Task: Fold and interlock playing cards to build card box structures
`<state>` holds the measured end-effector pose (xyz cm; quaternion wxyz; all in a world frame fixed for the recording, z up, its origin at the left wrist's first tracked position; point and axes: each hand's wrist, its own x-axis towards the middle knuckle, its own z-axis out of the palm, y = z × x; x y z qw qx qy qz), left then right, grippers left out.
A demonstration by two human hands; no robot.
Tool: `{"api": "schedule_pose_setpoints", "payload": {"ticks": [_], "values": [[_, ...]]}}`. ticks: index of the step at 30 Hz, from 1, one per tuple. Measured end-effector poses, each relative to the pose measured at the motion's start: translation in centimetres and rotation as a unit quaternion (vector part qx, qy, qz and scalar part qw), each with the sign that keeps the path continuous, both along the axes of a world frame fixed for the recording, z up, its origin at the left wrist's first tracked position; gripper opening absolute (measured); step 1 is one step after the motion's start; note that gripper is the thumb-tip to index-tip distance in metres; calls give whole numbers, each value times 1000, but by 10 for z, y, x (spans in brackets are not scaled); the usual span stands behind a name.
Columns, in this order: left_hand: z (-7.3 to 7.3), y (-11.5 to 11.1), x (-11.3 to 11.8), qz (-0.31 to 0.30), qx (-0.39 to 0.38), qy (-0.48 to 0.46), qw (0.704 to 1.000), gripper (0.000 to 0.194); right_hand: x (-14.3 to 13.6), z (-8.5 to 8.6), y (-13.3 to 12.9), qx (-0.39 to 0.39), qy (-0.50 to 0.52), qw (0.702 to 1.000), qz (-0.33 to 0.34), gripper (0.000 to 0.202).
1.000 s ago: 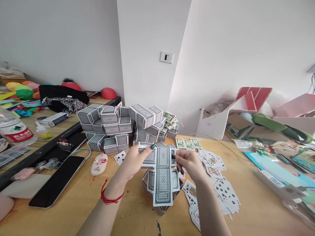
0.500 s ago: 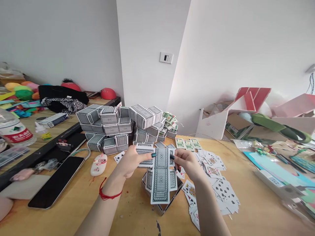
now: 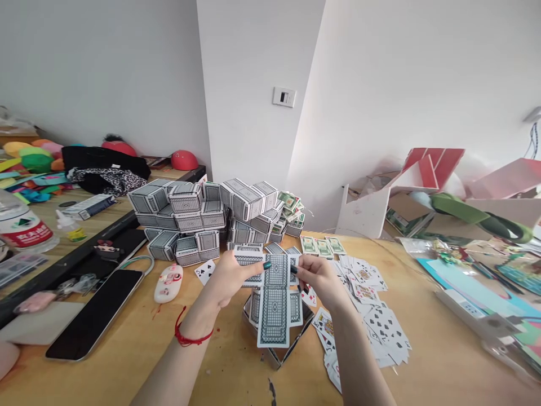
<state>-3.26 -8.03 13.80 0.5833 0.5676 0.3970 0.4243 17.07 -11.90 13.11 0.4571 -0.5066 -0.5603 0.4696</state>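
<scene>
Pinching the patterned cards [image 3: 274, 313] with left hand [image 3: 228, 277] and right hand [image 3: 320, 277], seemingly to keep them aligned, though can't see underneath.

Looks to be a yellow-brown wooden table [image 3: 234, 352], flecked with red stains and marked dark near the front; bears at the back stacked blocks of grey-patterned cards [image 3: 188, 220], with green-patterned blocks [image 3: 295, 225] beside them on the right; carries three green cards [image 3: 323, 246] in a row, flat, and farther right overlapping face-up playing cards [image 3: 386, 332]; supports on the left a lone five of spades [image 3: 205, 273], a white mouse [image 3: 168, 283] and a dark-screened phone [image 3: 95, 316]; holds at the far right a white power strip [image 3: 473, 316] and a blue sheet [image 3: 448, 277], touching or nearly so.
</scene>
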Motion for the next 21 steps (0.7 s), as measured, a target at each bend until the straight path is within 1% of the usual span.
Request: {"api": "schedule_pose_setpoints", "payload": {"ticks": [3, 7, 9, 10, 11, 12, 13, 14, 15, 16, 17, 19, 21], "values": [[5, -3, 0, 14, -9, -7, 1000, 33, -1, -2, 1, -11, 44, 999, 11, 27], [13, -5, -1, 4, -19, -32, 999, 34, -1, -7, 3, -34, 114, 992, 37, 26], [14, -5, -2, 9, -4, -24, 1000, 33, -2, -8, 5, -38, 122, 992, 24, 27], [15, -5, -2, 22, 13, -11, 1000, 31, -4, -7, 5, -28, 112, 993, 1, 26], [15, -5, -2, 42, 36, 10, 998, 28, -7, -6, 4, -7, 91, 995, -39, 25], [15, -6, -2, 69, 65, 36, 995, 24, -10, -4, 3, 26, 58, 994, -94, 23], [16, -8, -1, 98, 96, 63, 989, 21, -15, -1, 0, 67, 15, 985, -157, 21], [16, -11, 1, 125, 126, 89, 980, 18, -21, 2, -3, 110, -33, 969, -217, 20], [16, -14, 3, 147, 154, 113, 971, 17, -27, 4, -7, 147, -77, 951, -262, 21], [17, -18, 6, 162, 176, 131, 962, 17, -34, 6, -12, 172, -106, 939, -279, 23], [17, -22, 8, 167, 196, 143, 956, 16, -40, 8, -16, 176, -121, 937, -275, 27], [18, -29, 13, 169, 229, 151, 947, 17, -51, 9, -22, 167, -125, 943, -261, 38], [18, -35, 16, 166, 248, 146, 943, 18, -56, 9, -25, 153, -104, 955, -233, 44]]}}
